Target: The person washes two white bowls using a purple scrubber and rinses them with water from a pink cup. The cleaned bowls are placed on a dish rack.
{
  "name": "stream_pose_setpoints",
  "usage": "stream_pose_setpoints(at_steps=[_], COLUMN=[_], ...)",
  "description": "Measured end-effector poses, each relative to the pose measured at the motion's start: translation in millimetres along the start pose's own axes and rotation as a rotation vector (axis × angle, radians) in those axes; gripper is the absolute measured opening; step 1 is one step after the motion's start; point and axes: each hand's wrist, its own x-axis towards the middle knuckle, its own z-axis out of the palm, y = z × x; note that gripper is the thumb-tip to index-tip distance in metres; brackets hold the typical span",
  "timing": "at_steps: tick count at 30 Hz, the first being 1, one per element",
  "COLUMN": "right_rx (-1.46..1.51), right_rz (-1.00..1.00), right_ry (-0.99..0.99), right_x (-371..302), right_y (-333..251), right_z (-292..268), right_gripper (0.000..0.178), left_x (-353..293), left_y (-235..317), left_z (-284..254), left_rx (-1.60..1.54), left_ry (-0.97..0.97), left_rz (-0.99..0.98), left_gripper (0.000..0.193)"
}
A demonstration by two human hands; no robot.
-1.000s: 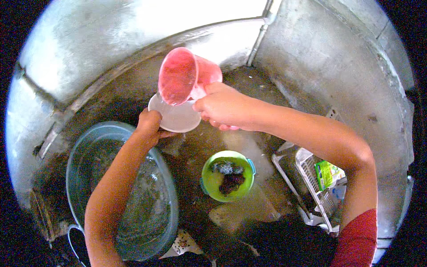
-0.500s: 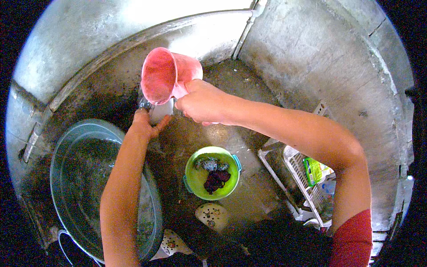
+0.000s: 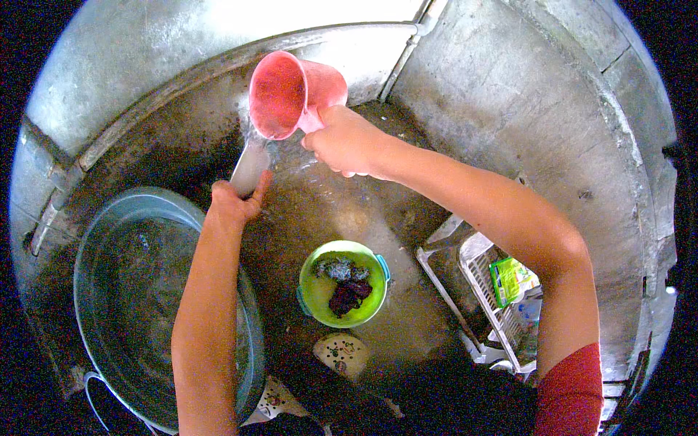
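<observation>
Two hands are at work, apart from each other, with one dipper and one dish between them. The left hand [image 3: 238,201] is clamped on the lower edge of the white dish [image 3: 251,170], thumb on one side; the right hand [image 3: 347,140] is closed around the handle of the pink dipper [image 3: 278,94].

The dish is smooth and shallow, turned nearly edge-on so that it looks narrow, and it slants up from the left hand. The dipper, a round, deep cup, lies tipped to the left of the right hand, its wide mouth showing; clear water [image 3: 254,136] falls from its lip at the dish's upper end.

Of containers on the floor, one large grey-blue tub [image 3: 134,200] stands below the left hand, partly behind that forearm, with what looks like water inside. One green basin with blue handles [image 3: 317,296] sits below and between both hands, holding one silvery scrubber [image 3: 339,268] and one dark purple cloth [image 3: 350,296]. One white rack [image 3: 476,270], below the right forearm, holds one green packet [image 3: 511,280] and a bluish item too blurred to identify.
</observation>
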Motion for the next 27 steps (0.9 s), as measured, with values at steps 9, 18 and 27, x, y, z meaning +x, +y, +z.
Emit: stream_pose_setpoints(at_steps=[9, 18, 27], right_rx=[0.014, -0.065, -0.317], right_rz=[-0.041, -0.128, -0.276], right_ry=[0.101, 0.122, 0.081], right_x=[9.9, 16.7, -4.9], right_y=[15.0, 22.0, 7.9], right_z=[-17.3, -18.1, -9.5], right_gripper=[0.017, 0.011, 0.032], left_x=[15.6, -1.2, -18.9], left_y=[-12.9, -39.9, -59.3], left_z=[-4.7, 5.8, 11.3], left_rx=[0.441, 1.74, 2.105], left_ry=[-0.099, 0.243, 0.221], left_rz=[0.311, 1.349, 1.389], left_gripper=[0.063, 0.049, 0.037])
